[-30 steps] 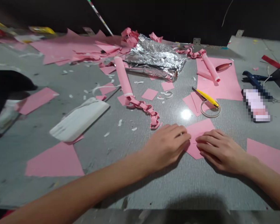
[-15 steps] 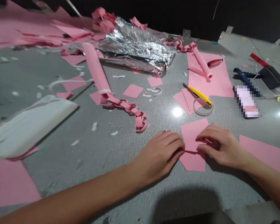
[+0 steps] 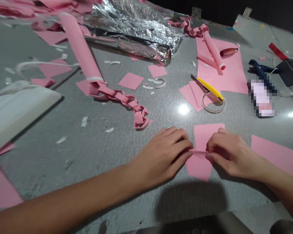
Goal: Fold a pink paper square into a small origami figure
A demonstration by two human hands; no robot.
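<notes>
Paper (image 3: 202, 138) lay at four o'clock | left hand (image 3: 169, 152) pinched its raised fold (image 3: 199, 152) from nine, right hand (image 3: 234, 156) from three, steady now! | uneven tugs could've skewed or torn it | cutter (image 3: 211, 91) sat apart at twelve

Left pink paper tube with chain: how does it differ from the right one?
The left pink paper tube looks thicker and longer than the right pink paper tube. The left tube's chain meets its near end; the right tube's chain its far end. Both lie untouched.
</notes>
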